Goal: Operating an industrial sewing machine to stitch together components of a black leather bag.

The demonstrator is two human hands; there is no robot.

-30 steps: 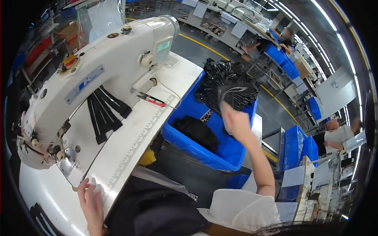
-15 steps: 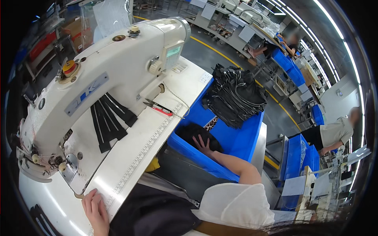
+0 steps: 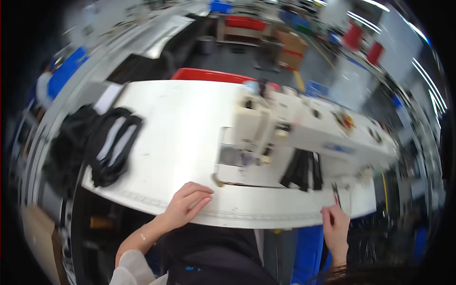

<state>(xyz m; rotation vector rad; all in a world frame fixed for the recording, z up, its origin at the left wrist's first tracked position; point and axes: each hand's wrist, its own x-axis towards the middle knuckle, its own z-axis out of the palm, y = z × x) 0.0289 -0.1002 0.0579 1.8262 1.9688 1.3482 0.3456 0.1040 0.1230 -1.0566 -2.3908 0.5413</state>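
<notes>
White table (image 3: pixel 183 123) spreads ahead. The left hand (image 3: pixel 186 205) is relaxed and empty; whether the right hand (image 3: pixel 336 229) grips anything, I cannot tell. Scissors (image 3: pixel 337 195) lie just past it, black strips (image 3: pixel 299 170) farther ahead, leftward.

White table (image 3: pixel 183 123): sewing machine (image 3: pixel 304 121), black fabric (image 3: pixel 298 171), snips (image 3: pixel 337 196)

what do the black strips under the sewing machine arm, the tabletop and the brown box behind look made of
The black strips look like matte fabric: dull and limp, though blur hides any weave. The tabletop seems smooth, glossy laminate or painted board, given its bright glare. The brown box is probably cardboard, with plain, flat tan faces.
</notes>
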